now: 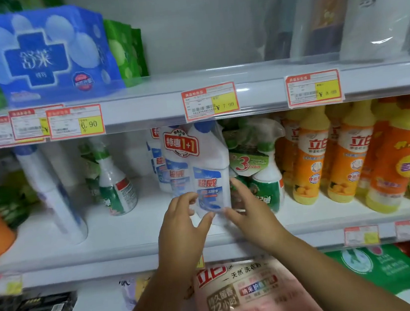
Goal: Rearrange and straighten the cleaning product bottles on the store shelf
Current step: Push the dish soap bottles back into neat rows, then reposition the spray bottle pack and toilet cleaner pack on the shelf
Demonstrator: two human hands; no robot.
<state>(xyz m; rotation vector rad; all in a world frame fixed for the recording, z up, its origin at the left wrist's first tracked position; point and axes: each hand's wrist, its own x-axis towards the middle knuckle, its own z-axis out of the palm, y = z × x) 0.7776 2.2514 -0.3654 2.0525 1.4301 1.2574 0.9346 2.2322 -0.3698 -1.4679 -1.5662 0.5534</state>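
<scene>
The twin-pack is white with blue caps, blue labels and a red-and-white sticker, the spray bottles are green and white, the orange bottles have yellow caps and bases, and the white price tags are red-edged with yellow patches.

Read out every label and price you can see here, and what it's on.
"舒莱": blue pack, top shelf.
"6.90": price tag beneath it.
"¥ 7.90": middle price tag.
"特惠1+1", "超威": white twin-pack.
"立白": orange bottles.
"72小时": pink bag.
Other price tags: too blurred.

Two bare forearms, left hand, right hand
</scene>
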